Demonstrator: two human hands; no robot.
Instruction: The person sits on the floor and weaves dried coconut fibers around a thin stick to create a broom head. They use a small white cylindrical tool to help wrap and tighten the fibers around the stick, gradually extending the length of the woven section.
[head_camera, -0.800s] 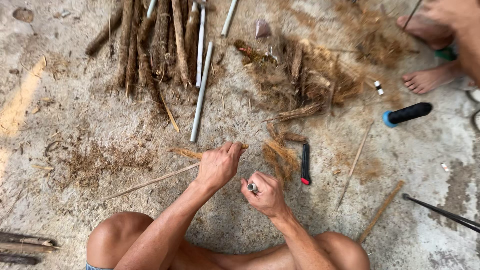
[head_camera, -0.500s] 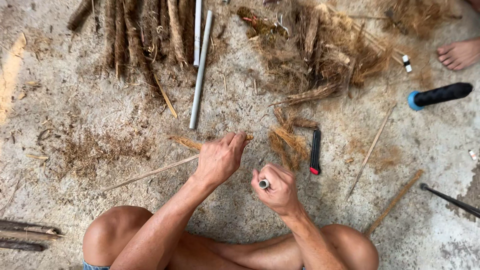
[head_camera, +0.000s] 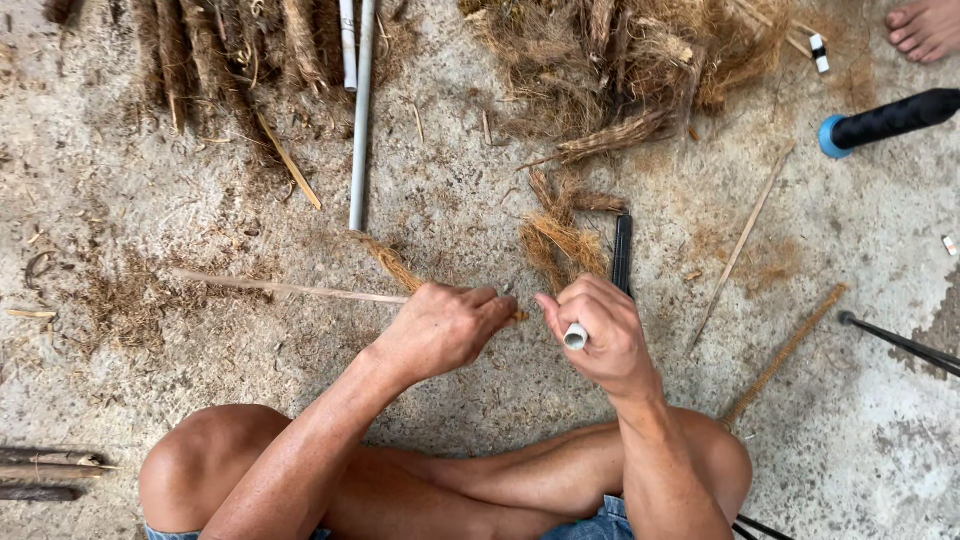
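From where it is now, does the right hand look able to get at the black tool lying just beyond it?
Probably yes: the right hand lies right beside the black tool with nothing between, though it grips a small white piece.

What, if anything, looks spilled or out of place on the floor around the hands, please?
Loose brown fibre scraps are strewn over the concrete floor, and a frayed heap lies beyond the hands. It looks like working litter; nothing appears broken.
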